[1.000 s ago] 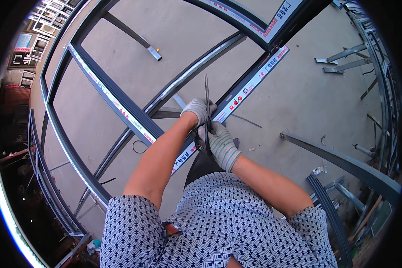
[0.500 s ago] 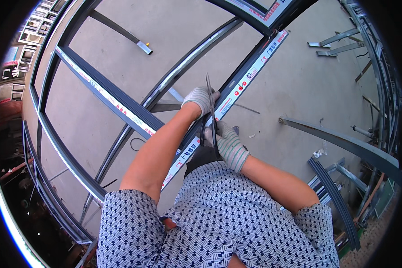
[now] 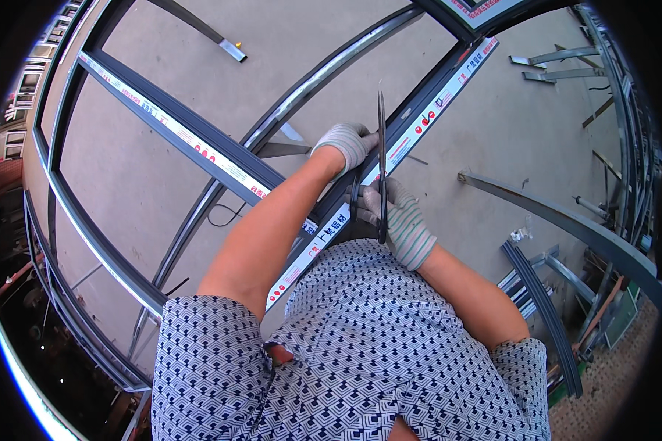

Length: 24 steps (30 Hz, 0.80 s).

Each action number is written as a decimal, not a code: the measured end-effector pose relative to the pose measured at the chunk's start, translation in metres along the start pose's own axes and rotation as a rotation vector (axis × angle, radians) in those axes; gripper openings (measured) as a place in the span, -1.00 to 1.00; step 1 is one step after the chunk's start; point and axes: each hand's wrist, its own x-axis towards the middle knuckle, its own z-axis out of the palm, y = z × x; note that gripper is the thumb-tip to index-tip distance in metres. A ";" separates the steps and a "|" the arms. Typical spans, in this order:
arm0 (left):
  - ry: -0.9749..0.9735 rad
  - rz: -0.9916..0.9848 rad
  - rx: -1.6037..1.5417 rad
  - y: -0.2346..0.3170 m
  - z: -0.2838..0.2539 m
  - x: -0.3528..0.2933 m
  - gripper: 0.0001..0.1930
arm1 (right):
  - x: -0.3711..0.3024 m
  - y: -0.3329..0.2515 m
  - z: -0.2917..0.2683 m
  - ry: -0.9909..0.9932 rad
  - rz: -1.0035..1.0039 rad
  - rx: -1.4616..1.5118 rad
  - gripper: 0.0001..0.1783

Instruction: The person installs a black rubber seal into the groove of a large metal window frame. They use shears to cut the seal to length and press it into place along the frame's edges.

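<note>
A pair of scissors [image 3: 382, 151] with dark blades and black handles is in my right hand [image 3: 408, 231], its blades pointing away from me. That hand wears a pale glove with green stripes, and its fingers are in and around the handles. My left hand [image 3: 342, 147], gloved alike, rests on a dark metal frame bar [image 3: 402, 116] with its fingers pressed together at the bar's edge. Whatever those fingers pinch, if anything, is hidden. The scissor blades stand just right of the left fingertips, over the bar. White printed film [image 3: 443, 103] covers the bar's right face.
A cross bar [image 3: 191, 140] joins this bar from the left, within a large frame. Curved metal supports [image 3: 331, 66] lie beneath. On the right are a long metal beam [image 3: 559, 220], a bundle of dark strips [image 3: 541, 312] and short metal legs [image 3: 566, 55]. The floor [image 3: 485, 140] is grey concrete.
The view has shifted, so the frame sits further right and up. My right hand has raised the scissors, which now stand more upright. My left hand stays on the bar, fingers still together.
</note>
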 end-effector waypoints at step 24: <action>0.034 0.019 0.021 -0.020 0.002 -0.028 -0.61 | -0.007 -0.002 0.015 0.004 0.079 -0.025 -0.62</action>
